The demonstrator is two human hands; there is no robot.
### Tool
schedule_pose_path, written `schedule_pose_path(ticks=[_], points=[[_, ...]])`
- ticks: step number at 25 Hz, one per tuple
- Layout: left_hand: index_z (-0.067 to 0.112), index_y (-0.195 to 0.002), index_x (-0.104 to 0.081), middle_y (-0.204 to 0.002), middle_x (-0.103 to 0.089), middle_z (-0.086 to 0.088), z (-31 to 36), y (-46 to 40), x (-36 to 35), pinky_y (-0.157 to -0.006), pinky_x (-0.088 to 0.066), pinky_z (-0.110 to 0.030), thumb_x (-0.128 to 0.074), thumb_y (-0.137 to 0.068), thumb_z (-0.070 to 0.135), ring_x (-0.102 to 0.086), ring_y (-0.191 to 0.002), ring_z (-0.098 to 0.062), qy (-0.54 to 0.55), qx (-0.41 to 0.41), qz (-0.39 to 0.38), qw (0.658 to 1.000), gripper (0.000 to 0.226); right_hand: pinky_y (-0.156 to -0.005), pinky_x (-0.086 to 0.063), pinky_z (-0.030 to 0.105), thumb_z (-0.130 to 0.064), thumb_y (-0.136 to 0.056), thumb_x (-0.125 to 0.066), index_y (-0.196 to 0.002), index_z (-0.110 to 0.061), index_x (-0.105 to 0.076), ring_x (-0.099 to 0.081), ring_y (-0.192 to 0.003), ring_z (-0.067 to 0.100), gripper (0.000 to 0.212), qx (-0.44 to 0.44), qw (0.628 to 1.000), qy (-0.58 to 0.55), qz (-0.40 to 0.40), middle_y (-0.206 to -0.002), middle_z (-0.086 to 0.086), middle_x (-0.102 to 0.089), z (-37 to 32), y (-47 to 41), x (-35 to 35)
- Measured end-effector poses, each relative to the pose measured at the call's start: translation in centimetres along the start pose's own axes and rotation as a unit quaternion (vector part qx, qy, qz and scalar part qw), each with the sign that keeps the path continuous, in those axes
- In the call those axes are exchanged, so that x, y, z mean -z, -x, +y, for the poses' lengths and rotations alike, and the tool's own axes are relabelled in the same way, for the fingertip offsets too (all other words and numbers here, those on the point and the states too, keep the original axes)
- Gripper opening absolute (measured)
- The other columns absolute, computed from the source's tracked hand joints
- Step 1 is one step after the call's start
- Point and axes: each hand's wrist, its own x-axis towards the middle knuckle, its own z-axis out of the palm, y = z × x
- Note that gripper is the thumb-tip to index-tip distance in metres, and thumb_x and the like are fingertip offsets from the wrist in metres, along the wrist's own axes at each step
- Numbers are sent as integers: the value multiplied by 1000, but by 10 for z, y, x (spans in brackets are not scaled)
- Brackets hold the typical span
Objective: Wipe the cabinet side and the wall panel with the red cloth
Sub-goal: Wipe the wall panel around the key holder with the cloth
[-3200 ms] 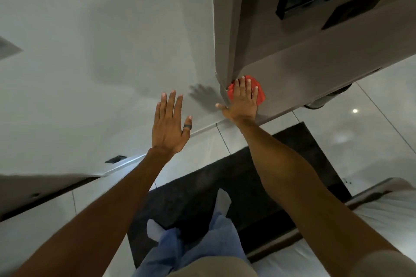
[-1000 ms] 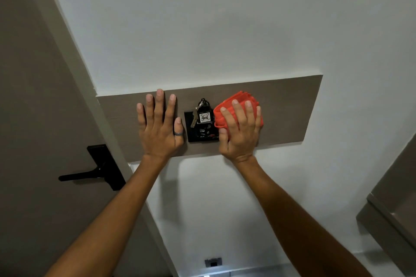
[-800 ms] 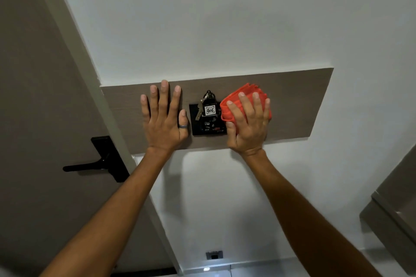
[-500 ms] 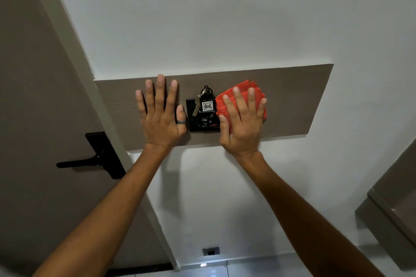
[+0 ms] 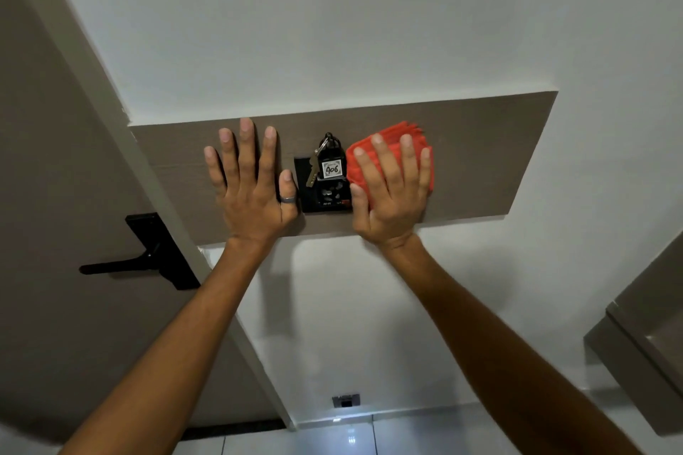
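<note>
Grey-brown wood-grain laminate forms the wall panel (image 5: 480,162), a horizontal strip mounted on the white wall (image 5: 332,29). The red cloth (image 5: 388,148) lies folded against the panel, right of its centre, with its upper edge showing above the fingertips. The right hand (image 5: 391,196) presses flat on the cloth, fingers spread; its grip is wide and pins the cloth to the panel rather than closing around it. The left hand (image 5: 251,192) lies flat and wide open on the bare panel near the panel's left end, holding nothing, with a ring (image 5: 287,198) on the thumb. Between the hands, a black holder (image 5: 325,192) carries a key tag (image 5: 331,169) marked 406. A brown door (image 5: 55,196) with a black handle (image 5: 148,259) adjoins the panel's left end.
</note>
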Motion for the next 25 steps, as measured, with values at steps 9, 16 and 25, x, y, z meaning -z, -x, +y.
schedule_pose_path(ticks=[9,16,25], points=[[15,-166,-26,-168,-27,-13,2,-3,1,-133,-5,-52,-36,-108,34,0,-164,-26,-14,-13,0,1000,62,-133,-21,53,-40,-111,-35,-147,-20,-61,-36,-158,31,49,-41,999,8,-22,-156,9,-57,31,-20,9],[18,-167,-23,-176,-11,-6,1,-1,1,-133,-7,-54,-34,-108,36,-4,-164,-28,-6,-13,1,1000,63,-128,-30,59,-35,-111,-36,-142,-20,-61,-47,-146,40,43,31,997,-28,-60,-147,13,-63,-4,16,14],[19,-167,-23,-176,-9,-5,1,1,0,-134,-4,-52,-35,-108,36,-3,-164,-28,4,-9,1,1000,63,-128,-29,58,-37,-110,-40,-136,-18,-66,-50,-142,40,41,61,997,-19,-32,-143,12,-67,10,4,4]])
